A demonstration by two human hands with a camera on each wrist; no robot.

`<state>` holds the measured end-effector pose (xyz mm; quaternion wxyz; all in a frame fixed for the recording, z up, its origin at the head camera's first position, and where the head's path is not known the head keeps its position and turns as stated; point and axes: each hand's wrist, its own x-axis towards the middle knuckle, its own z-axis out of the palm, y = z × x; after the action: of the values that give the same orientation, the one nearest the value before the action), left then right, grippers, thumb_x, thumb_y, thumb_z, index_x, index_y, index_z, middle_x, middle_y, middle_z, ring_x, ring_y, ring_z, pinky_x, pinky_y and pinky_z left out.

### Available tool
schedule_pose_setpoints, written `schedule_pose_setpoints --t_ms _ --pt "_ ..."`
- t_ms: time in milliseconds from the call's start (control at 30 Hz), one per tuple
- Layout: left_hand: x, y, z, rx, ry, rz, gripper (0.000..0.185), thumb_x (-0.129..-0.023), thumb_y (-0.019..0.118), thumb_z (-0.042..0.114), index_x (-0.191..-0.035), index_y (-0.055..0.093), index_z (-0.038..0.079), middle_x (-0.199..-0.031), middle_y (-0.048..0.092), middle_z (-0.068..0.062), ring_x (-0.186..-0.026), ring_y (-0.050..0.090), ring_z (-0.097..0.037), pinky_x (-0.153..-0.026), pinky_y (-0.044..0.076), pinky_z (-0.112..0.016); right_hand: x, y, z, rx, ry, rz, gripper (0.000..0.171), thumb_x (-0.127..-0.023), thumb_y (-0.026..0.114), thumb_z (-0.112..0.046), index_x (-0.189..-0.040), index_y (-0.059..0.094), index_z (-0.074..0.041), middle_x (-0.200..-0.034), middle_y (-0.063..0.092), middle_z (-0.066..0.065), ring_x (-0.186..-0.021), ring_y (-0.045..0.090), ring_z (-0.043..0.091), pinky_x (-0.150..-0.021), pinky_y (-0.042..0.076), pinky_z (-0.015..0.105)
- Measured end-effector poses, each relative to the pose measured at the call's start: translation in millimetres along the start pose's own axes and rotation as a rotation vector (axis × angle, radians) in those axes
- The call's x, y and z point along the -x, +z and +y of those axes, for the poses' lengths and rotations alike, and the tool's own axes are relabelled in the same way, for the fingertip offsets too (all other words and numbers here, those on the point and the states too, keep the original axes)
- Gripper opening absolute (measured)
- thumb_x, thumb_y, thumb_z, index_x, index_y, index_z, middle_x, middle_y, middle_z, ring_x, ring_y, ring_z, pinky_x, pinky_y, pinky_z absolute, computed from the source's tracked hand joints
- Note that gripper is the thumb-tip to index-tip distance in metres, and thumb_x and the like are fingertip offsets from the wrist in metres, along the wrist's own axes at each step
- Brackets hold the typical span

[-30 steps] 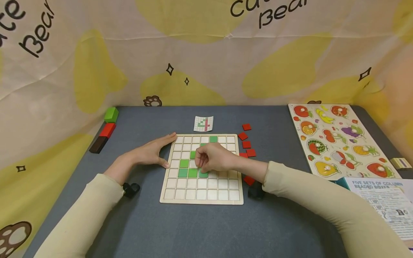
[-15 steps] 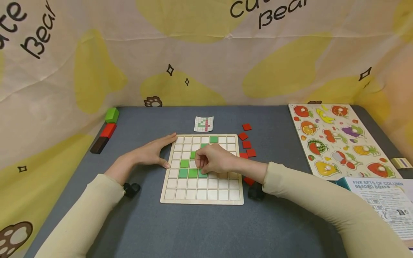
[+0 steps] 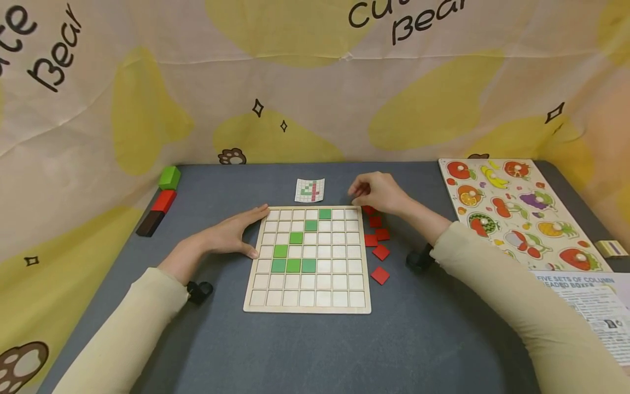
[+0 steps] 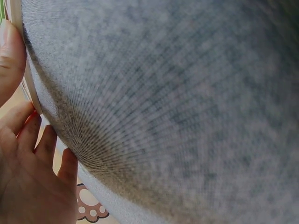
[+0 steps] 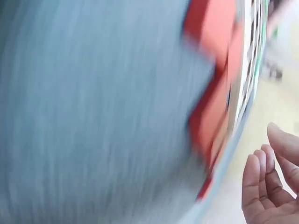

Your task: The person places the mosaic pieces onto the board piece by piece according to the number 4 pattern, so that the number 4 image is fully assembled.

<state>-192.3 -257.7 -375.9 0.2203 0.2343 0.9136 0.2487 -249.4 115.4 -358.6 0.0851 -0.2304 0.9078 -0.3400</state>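
A wooden grid board (image 3: 290,298) with white squares lies flat on the table. Several green tiles (image 3: 293,266) sit in its cells, some in a diagonal and some in a row. My left hand (image 3: 228,232) rests at the board's left edge, thumb and fingers spread; the left wrist view shows its fingertips (image 4: 69,158) against the edge. Just past the board's far right corner hovers my right hand (image 3: 376,192), fingers loosely bent, and in the right wrist view nothing shows between thumb and fingers. Below it, several red tiles (image 3: 380,275) lie along the board's right side, one partly hidden.
Behind the board lies a small pattern card (image 3: 310,190). Green, red and dark blocks (image 3: 164,201) line the far left table edge. A fruit puzzle board (image 3: 521,213), a printed box (image 3: 590,306) and a small striped block (image 3: 611,249) are on the right.
My right hand has left the green tile in the row's right end and moved right and away, over the far red tiles. The left hand has stayed put.
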Motion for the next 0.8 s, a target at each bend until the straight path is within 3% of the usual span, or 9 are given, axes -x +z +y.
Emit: schedule_pose_setpoints --t_ms 167,367,600,800 --pt "0.1 -0.2 -0.6 0.005 0.0 0.0 0.109 -0.076 0.084 0.025 -0.159 0.016 0.005 -0.168 0.01 -0.017 -0.155 0.008 -0.041 -0.122 0.013 -0.062 -4 -25 30 0.054 0.082 0.001 0.029 -0.09 0.069 -0.009 -0.118 0.069 -0.004 -0.117 0.07 0.016 -0.102 0.064 0.03 -0.088 0.052 0.043" --pt "-0.3 0.1 -0.6 0.005 0.0 0.0 0.109 -0.076 0.084 0.026 -0.159 0.016 0.005 -0.168 0.01 -0.017 -0.155 0.008 -0.041 -0.122 0.013 -0.061 -2 -32 48 0.125 0.045 -0.095 0.037 -0.091 0.067 -0.007 -0.128 0.065 -0.002 -0.125 0.066 0.021 -0.114 0.062 0.038 -0.096 0.05 0.05" --pt "-0.6 0.0 -0.5 0.01 -0.007 0.001 0.11 -0.075 0.085 0.026 -0.159 0.016 0.006 -0.168 0.009 -0.015 -0.155 0.007 -0.04 -0.123 0.013 -0.061 -1 -29 49 0.205 0.015 -0.064 0.025 -0.086 0.073 -0.007 -0.11 0.069 0.0 -0.108 0.071 0.02 -0.099 0.064 0.034 -0.089 0.051 0.046" --pt "0.1 0.3 -1.1 0.007 -0.006 0.002 0.11 -0.075 0.085 0.026 -0.159 0.016 0.006 -0.168 0.01 -0.016 -0.155 0.007 -0.04 -0.123 0.013 -0.061 -1 -26 37 0.172 0.053 0.075 0.015 -0.082 0.078 -0.008 -0.093 0.069 -0.003 -0.088 0.071 0.015 -0.079 0.063 0.025 -0.071 0.048 0.033"
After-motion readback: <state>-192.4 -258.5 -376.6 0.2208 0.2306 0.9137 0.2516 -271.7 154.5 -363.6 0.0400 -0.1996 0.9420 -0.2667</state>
